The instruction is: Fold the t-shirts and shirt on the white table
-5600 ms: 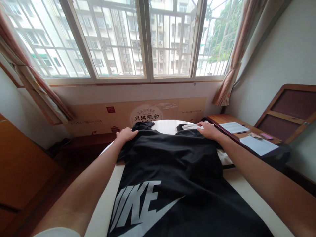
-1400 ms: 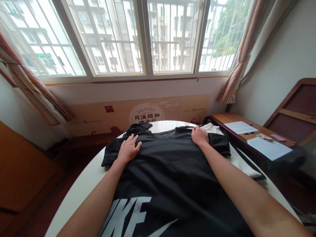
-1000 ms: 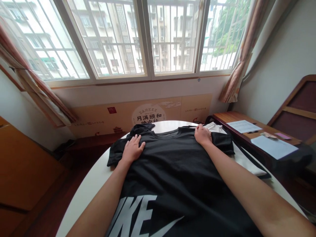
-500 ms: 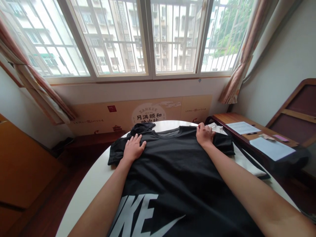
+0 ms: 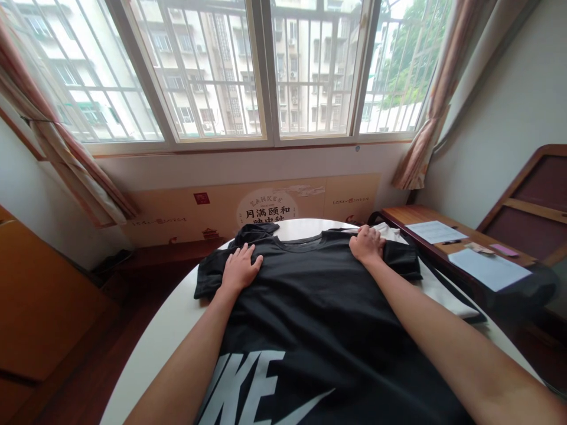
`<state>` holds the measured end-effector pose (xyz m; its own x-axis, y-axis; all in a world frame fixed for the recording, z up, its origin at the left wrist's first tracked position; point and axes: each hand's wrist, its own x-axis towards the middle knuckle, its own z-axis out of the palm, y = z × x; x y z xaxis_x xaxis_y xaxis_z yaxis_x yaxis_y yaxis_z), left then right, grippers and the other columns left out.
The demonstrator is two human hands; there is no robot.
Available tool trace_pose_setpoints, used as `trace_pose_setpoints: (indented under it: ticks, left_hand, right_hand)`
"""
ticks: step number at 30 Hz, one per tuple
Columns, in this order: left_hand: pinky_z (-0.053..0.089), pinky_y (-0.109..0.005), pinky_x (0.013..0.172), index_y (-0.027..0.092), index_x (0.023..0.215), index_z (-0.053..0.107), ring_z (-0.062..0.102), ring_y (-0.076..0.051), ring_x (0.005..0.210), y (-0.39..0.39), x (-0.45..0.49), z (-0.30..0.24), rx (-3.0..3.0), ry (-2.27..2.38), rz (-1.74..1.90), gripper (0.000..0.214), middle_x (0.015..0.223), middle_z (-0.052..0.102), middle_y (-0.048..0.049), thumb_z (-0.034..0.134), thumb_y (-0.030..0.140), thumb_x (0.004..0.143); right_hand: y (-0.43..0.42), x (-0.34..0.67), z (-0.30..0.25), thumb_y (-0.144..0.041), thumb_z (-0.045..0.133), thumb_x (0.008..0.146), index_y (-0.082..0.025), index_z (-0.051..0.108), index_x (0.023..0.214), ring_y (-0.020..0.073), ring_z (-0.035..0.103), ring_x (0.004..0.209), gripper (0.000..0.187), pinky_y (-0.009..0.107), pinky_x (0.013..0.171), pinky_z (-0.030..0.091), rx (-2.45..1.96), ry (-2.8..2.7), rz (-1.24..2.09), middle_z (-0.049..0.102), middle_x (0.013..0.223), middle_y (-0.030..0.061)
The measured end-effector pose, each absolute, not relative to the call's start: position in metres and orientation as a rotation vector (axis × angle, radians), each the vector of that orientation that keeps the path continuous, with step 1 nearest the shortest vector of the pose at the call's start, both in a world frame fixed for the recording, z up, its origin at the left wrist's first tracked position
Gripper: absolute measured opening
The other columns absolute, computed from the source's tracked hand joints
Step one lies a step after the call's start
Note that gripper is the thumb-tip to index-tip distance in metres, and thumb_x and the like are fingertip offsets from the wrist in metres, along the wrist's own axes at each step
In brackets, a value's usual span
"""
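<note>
A black T-shirt with large grey-white lettering lies spread face up over a white round table, its neckline toward the window. My left hand rests flat on the shirt's left shoulder, fingers spread. At the right shoulder my right hand is closed, its fingers curled round the shirt's cloth near the collar. The shirt's lower end runs out of view at the bottom, partly behind my right forearm.
Dark bunched cloth lies beyond the left shoulder. White cloth with a dark edge lies at the table's right. A wooden side table with papers stands further right. An orange-brown cabinet is at left.
The right hand has shifted very slightly left and nearer to me at the shoulder, still closed. The left hand stays flat in place. The whole view has tipped a little.
</note>
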<state>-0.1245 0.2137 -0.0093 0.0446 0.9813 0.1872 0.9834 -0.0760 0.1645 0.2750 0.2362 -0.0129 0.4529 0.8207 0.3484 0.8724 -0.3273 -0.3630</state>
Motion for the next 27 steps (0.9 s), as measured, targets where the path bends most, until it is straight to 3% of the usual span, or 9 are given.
trace_pose_setpoints:
  ticks: [11, 27]
  left_hand:
    - [0.026, -0.053, 0.129, 0.017, 0.163, 0.042, 0.034, -0.035, 0.157, 0.2148, -0.1242, -0.0105, -2.268, -2.126, -0.401, 0.070, 0.172, 0.033, -0.0119, 0.035, 0.056, 0.104]
    - [0.025, -0.052, 0.129, 0.018, 0.163, 0.042, 0.033, -0.034, 0.158, 0.2159, -0.1245, -0.0102, -2.274, -2.130, -0.382, 0.070, 0.173, 0.032, -0.0109, 0.035, 0.056, 0.104]
  right_hand:
    - [0.2357, 0.2772, -0.0136, -0.015, 0.040, 0.094, -0.014, 0.059, 0.120, 0.0384, 0.054, 0.120, 0.032, 0.054, 0.101, 0.038, -2.151, -1.415, -0.113, 0.059, 0.125, 0.0223]
    - [0.2367, 0.2769, -0.0127, -0.017, 0.041, 0.096, -0.011, 0.065, 0.121, 0.0395, 0.054, 0.124, 0.035, 0.055, 0.104, 0.038, -2.188, -1.420, -0.076, 0.062, 0.127, 0.0235]
